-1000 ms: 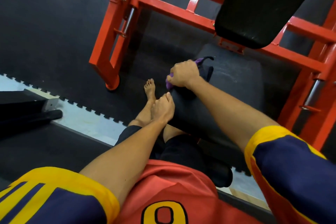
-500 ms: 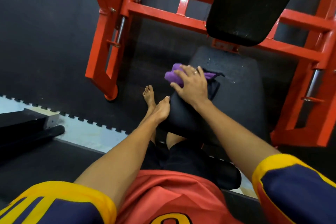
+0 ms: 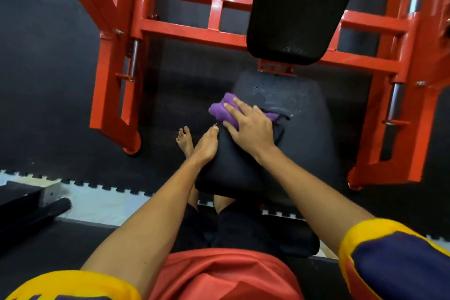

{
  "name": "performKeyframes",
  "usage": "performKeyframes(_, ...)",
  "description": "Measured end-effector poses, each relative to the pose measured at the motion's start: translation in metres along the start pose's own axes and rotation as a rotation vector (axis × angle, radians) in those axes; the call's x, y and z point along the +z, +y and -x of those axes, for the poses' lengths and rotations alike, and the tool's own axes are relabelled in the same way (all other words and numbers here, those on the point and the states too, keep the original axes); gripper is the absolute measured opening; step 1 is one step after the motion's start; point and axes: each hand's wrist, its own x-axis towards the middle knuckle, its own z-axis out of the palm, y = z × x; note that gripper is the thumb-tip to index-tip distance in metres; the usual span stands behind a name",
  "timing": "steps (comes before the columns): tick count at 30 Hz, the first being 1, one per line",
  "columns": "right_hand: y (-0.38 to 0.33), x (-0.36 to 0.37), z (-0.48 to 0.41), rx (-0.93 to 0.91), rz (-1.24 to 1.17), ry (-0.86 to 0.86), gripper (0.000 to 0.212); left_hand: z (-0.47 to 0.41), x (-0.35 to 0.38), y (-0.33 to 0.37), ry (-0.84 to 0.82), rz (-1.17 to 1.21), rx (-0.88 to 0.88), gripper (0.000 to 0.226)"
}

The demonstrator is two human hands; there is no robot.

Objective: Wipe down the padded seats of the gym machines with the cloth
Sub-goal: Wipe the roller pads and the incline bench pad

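Seat pad (image 3: pixel 299 143): black, long axis running from the near edge by your legs away to the far edge under the back pad (image 3: pixel 299 2). The back pad overhangs that far edge, so headroom closes there. The far strip of the seat shows pale, dusty marks.

Cloth (image 3: pixel 222 109): purple, bunched, on the far half of the seat at its left edge. Its long axis lies across the seat, left to right, with the thick end at the left edge and a thin tail showing beyond your knuckles toward the middle.

Right hand (image 3: pixel 252 130): you press it flat on the cloth with fingers spread and nearly straight, pointing to the far-left corner, palm over the cloth's right part.

Left hand (image 3: pixel 207 147): it lies against the seat's left edge, nearer to you than the cloth, fingers straight along the edge and holding nothing. The two hands are close but apart.

Room: uncovered seat surface runs from your right hand to the right edge and back to the near edge. The red frame (image 3: pixel 114 85) stands on both sides of the seat; on the left, a strip of black floor mat (image 3: pixel 48 105) separates upright and seat, and your bare foot (image 3: pixel 183 139) stands there just beside the left edge. On the right, the upright sits near the seat's right edge.
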Motion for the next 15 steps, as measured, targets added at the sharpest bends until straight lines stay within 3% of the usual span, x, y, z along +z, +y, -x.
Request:
performKeyframes(3, 0.031, -0.005, 0.004, 0.005, 0.079, 0.013, 0.058, 0.021, -0.011, 0.049, -0.039, 0.027, 0.018, 0.050)
performKeyframes(6, 0.045, 0.000, -0.038, 0.124, 0.125, 0.028, 0.066, 0.005, -0.004, 0.060, -0.040, -0.002, 0.024, 0.050)
performKeyframes(10, 0.021, 0.007, -0.086, 0.285, -0.056, -0.047, 0.071, -0.009, 0.001, 0.058, -0.020, 0.050, 0.001, 0.050)
performKeyframes(15, 0.032, 0.005, -0.045, -0.077, -0.101, -0.092, 0.056, -0.039, 0.004, 0.047, -0.013, 0.063, 0.092, 0.048)
